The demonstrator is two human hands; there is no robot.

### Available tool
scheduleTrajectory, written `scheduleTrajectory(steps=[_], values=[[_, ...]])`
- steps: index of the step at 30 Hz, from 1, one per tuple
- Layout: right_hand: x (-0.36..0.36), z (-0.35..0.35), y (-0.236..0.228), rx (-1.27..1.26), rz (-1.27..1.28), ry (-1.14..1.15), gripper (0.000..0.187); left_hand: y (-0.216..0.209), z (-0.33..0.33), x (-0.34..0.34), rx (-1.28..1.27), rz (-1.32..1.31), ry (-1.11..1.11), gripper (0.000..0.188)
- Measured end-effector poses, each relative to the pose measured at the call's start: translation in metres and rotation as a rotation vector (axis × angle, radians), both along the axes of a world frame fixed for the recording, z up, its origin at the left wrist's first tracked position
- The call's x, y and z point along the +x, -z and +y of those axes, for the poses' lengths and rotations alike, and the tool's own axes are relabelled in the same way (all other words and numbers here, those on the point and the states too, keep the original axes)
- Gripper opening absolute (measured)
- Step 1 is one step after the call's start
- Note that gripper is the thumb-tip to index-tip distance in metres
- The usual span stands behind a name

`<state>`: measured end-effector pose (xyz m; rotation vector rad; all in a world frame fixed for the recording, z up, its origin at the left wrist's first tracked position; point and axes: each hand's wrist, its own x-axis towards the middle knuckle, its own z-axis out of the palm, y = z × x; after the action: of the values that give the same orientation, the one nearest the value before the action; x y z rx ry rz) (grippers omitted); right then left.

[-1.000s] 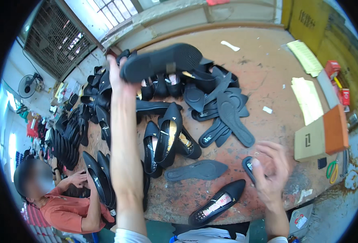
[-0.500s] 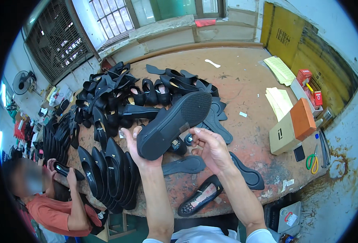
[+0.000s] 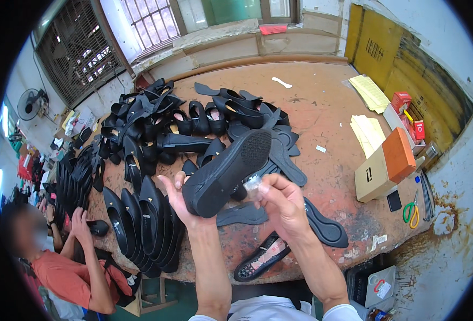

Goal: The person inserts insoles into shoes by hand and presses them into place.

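My left hand (image 3: 184, 206) is closed round the heel end of a black flat shoe (image 3: 228, 170), held sole up and tilted, its toe end away from me. Just right of the shoe, my right hand (image 3: 284, 206) pinches a small crumpled piece of clear film (image 3: 252, 185) between thumb and fingers. A black insole (image 3: 242, 215) lies partly behind my hands, and another insole (image 3: 327, 224) rests to the right. Below them sits a black shoe with a patterned lining (image 3: 260, 262). Nested black pointed shoes (image 3: 148, 230) stand left of my left forearm.
A heap of black shoes (image 3: 145, 115) covers the table's far left. At right are a beige and orange box (image 3: 378, 171), yellow papers (image 3: 367, 136), a phone (image 3: 394, 201) and scissors (image 3: 414, 214). A person in an orange shirt (image 3: 68, 278) sits at the left edge.
The clear film has come off the sole and is now in my right hand's fingers. The shoe has shifted slightly down and right. The other person's hands have moved.
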<state>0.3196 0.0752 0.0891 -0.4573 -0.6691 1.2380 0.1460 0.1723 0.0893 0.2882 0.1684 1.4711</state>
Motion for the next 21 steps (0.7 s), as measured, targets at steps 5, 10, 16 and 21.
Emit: scheduleTrajectory(steps=[5, 10, 16, 21], values=[[0.005, 0.006, 0.000, -0.125, -0.203, 0.173, 0.012, 0.009, 0.000, -0.006, 0.181, -0.050, 0.160, 0.058], [0.005, 0.017, 0.005, -0.116, -0.316, 0.251, 0.011, 0.018, -0.001, -0.007, 0.144, -0.118, 0.171, 0.059], [-0.009, 0.014, 0.002, -0.161, -0.692, 0.636, 0.027, 0.006, -0.017, 0.002, 0.122, -0.108, 0.186, 0.058], [-0.004, 0.022, 0.000, -0.186, -0.865, 0.829, 0.059, 0.000, -0.030, 0.010, 0.083, -0.057, 0.191, 0.056]])
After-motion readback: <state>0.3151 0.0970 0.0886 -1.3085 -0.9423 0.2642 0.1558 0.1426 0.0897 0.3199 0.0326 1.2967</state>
